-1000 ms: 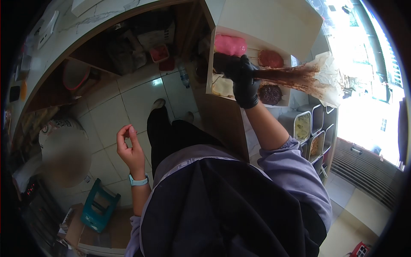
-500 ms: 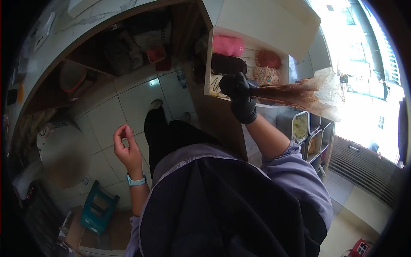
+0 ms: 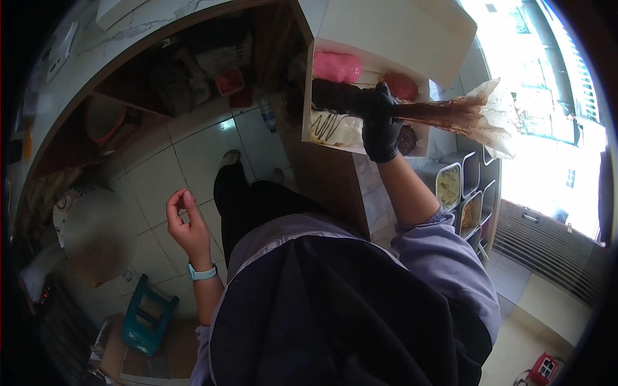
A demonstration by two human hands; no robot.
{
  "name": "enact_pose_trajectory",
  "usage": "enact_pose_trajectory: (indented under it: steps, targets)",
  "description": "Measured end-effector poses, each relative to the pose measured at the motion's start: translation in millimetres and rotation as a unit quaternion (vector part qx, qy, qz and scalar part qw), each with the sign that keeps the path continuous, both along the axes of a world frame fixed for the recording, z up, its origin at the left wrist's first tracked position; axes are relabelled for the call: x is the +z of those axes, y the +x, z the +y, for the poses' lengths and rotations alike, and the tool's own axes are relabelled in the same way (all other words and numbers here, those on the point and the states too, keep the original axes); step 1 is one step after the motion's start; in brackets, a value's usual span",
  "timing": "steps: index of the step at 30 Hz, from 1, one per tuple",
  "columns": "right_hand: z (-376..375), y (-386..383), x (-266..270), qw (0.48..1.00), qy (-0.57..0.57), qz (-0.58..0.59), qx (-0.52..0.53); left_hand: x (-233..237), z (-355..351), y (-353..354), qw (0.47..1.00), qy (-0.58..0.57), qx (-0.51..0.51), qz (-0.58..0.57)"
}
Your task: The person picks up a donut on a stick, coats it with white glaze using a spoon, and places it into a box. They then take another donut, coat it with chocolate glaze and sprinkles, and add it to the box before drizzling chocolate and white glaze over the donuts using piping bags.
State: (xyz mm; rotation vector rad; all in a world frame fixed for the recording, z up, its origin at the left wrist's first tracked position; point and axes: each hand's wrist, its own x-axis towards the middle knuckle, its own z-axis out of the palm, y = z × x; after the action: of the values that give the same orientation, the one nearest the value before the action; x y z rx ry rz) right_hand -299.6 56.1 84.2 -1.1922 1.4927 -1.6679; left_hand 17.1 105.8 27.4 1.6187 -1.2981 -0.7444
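Observation:
My right hand [image 3: 380, 125], in a black glove, is closed around the narrow part of a chocolate-smeared piping bag [image 3: 444, 113]. The bag's wide, crumpled end points right. Below the hand is an open cardboard box [image 3: 367, 150] of doughnuts: a pink-glazed one [image 3: 338, 67], a dark chocolate one [image 3: 335, 96], a white one with dark zigzag lines [image 3: 331, 127], a reddish-brown one [image 3: 400, 85] and a dark one [image 3: 407, 139]. The bag's tip is hidden by the glove. My bare left hand [image 3: 187, 219] hangs over the floor, fingers loosely curled, holding nothing visible.
The box lid [image 3: 393, 32] stands raised behind. Metal containers of toppings [image 3: 449, 186] are right of the box. A teal stool [image 3: 148, 315] stands at lower left. Shelves under the counter [image 3: 154, 38] hold a bowl and bags. A water bottle [image 3: 267, 116] is on the tiled floor.
My right hand has moved right and slightly toward me with the piping bag, uncovering more of the white zigzag doughnut and covering the sprinkled one. My left hand has barely shifted.

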Motion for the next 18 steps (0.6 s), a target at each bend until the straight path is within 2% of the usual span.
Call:
enact_pose_trajectory:
  steps: [1,3,5,6,9,13,14,17,18]
  targets:
    - [-2.5,-5.8,-8.4,0.999,-0.01,0.042,-0.025,-0.1,-0.6,-0.3,1.0,0.0,0.001,0.001]
    - [1.7,-11.8,-16.2,1.0,0.003,-0.005,0.009,-0.7,-1.0,0.2,1.0,-0.003,-0.003,-0.008]
    - [21.6,-1.1,-5.1,0.974,0.049,-0.182,0.123,-1.6,-0.3,1.7,1.0,-0.001,-0.002,-0.012]
    - [26.3,7.1,6.0,0.986,0.056,-0.115,0.107,-2.5,-0.6,1.9,1.0,0.001,0.001,-0.011]
    - [10.4,-10.2,1.1,0.997,0.025,-0.063,0.035,-2.8,-0.7,0.0,1.0,0.006,0.0,-0.009]
    - [9.9,-13.6,5.5,0.996,0.026,-0.064,0.051,1.5,-2.7,-2.6,1.0,0.0,-0.009,-0.016]
    - [17.6,-3.9,6.9,0.993,0.044,-0.103,0.047,0.8,-2.6,-1.9,1.0,0.001,-0.008,-0.017]
    - [26.1,13.2,17.4,0.997,0.055,-0.054,0.016,-2.7,-3.7,-1.3,1.0,0.004,-0.006,-0.013]
    - [23.2,-4.8,-3.0,0.998,0.045,0.039,-0.021,-2.3,-3.8,-1.5,1.0,0.008,-0.006,-0.01]
